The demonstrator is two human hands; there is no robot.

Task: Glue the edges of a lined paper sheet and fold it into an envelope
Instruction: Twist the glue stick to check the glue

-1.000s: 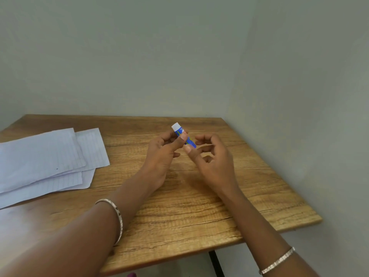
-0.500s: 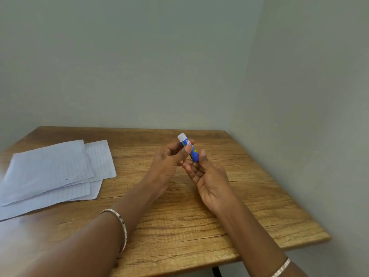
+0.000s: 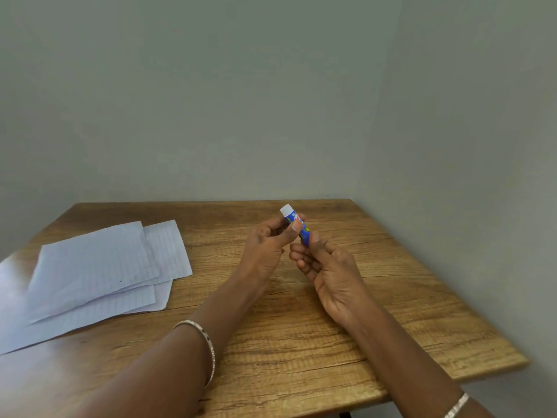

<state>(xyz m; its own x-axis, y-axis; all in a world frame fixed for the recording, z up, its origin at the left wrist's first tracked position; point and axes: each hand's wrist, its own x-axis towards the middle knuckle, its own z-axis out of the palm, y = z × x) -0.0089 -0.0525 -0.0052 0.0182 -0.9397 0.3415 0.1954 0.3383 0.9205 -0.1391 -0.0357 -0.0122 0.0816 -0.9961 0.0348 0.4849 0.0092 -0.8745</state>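
- Nearest: two bare forearms reach in from the bottom edge, a thin bangle [image 3: 208, 348] on the left wrist, another bracelet [image 3: 456, 405] on the right wrist at the frame edge.
- Wooden worktop [image 3: 301, 351] under both arms – grain surface, right and front edges in view.
- Right hand [image 3: 328, 273] palm up, fingers curled, thumb and fingertips pinching the lower blue end of the glue stick [image 3: 297, 224].
- Left hand [image 3: 268, 248] just beside it, thumb and fingers closed on the stick's upper part; hands nearly touching.
- Glue stick held above the worktop, tilted, white end up and pointing away – blue label with some red and yellow print, too small to read.
- Lined paper sheets [image 3: 90, 267] lie flat at the left of the worktop, several overlapping and fanned, well apart from the hands.
- Far: plain grey-green walls [image 3: 211, 101] meeting in a corner behind the worktop.
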